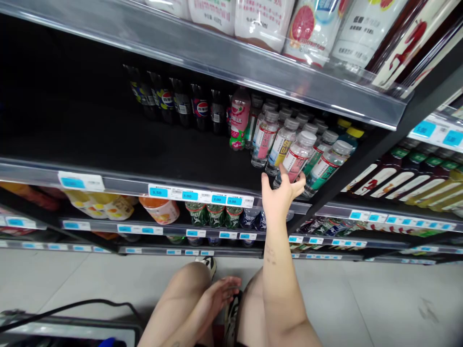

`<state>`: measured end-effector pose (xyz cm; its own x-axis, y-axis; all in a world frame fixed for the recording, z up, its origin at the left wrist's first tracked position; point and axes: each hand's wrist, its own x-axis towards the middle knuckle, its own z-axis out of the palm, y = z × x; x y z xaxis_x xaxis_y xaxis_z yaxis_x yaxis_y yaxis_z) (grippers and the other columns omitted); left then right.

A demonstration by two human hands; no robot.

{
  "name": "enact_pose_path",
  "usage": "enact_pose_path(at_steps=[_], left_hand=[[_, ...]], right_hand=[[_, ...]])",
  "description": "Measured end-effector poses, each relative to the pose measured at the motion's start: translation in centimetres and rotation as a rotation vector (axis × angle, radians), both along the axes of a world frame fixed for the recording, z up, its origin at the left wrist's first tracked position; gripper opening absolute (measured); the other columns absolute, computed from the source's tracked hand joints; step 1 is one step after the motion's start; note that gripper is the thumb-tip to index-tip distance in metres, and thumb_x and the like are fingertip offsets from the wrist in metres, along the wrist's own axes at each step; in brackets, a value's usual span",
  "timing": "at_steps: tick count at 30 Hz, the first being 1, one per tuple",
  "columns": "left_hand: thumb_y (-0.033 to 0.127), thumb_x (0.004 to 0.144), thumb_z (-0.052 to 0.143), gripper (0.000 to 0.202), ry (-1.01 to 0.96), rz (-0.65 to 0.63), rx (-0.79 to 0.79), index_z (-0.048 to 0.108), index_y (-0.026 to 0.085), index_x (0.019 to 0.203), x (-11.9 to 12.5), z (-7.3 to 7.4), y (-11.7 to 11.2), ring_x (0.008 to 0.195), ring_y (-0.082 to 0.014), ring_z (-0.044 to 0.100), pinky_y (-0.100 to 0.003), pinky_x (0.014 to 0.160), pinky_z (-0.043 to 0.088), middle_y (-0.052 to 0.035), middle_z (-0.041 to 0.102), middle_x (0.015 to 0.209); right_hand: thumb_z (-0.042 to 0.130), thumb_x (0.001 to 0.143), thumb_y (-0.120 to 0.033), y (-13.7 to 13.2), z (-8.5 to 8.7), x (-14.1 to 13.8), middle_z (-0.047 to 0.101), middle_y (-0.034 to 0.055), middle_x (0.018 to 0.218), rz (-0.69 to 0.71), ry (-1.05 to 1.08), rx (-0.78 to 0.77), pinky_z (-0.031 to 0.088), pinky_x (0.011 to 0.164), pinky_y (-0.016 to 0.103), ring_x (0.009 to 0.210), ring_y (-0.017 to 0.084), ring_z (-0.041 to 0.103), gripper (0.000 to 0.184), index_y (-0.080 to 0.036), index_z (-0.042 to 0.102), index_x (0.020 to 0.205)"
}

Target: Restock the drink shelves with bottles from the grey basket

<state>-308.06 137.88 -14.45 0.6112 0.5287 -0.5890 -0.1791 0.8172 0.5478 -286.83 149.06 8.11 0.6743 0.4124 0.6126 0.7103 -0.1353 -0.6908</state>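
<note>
My right hand (pixel 282 193) is raised to the shelf edge, fingers spread and bent, in front of the lower part of a clear bottle with a pink label (pixel 297 156). Whether the fingertips touch that bottle I cannot tell. Beside it stand a yellow-labelled bottle (pixel 283 142), another pink-labelled bottle (pixel 265 140) and a green-labelled bottle (pixel 327 166), all with clear-white caps. A pink drink bottle (pixel 239 118) is to their left. Down between my knees hangs my left hand (pixel 221 291), fingers loosely stretched, with nothing visible in it.
Several dark cola bottles (pixel 200 108) stand deeper on the same shelf (pixel 108 140). Above is a shelf lip (pixel 217 55) bearing larger bottles. Price tags (pixel 200 195) line the front edge. A dark divider (pixel 365 159) is at right. At lower left sits a box-like frame (pixel 72 327).
</note>
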Motion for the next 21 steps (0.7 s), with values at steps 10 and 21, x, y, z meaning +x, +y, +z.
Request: enact_pose_path(at_steps=[10, 21], left_hand=[[0.044, 0.085, 0.072, 0.034, -0.031, 0.003, -0.003, 0.079, 0.016, 0.102, -0.1, -0.9, 0.3, 0.106, -0.0234, 0.063, -0.03, 0.091, 0.045, -0.0098, 0.072, 0.116], [0.042, 0.084, 0.07, 0.032, 0.0, 0.017, 0.001, 0.078, 0.015, 0.099, 0.0, 0.5, 0.1, 0.107, -0.0248, 0.062, -0.031, 0.092, 0.044, -0.011, 0.071, 0.114]], right_hand=[[0.074, 0.086, -0.035, 0.5, -0.6, 1.7, 0.027, 0.019, 0.148, -0.088, -0.029, 0.086, 0.031, 0.118, 0.057, 0.141, 0.041, 0.031, 0.035, -0.018, 0.076, 0.117], [0.07, 0.088, -0.031, 1.4, -1.7, 2.6, 0.02, 0.0238, 0.153, -0.096, -0.067, 0.03, 0.031, 0.119, 0.059, 0.148, 0.042, 0.026, 0.042, -0.012, 0.071, 0.125]])
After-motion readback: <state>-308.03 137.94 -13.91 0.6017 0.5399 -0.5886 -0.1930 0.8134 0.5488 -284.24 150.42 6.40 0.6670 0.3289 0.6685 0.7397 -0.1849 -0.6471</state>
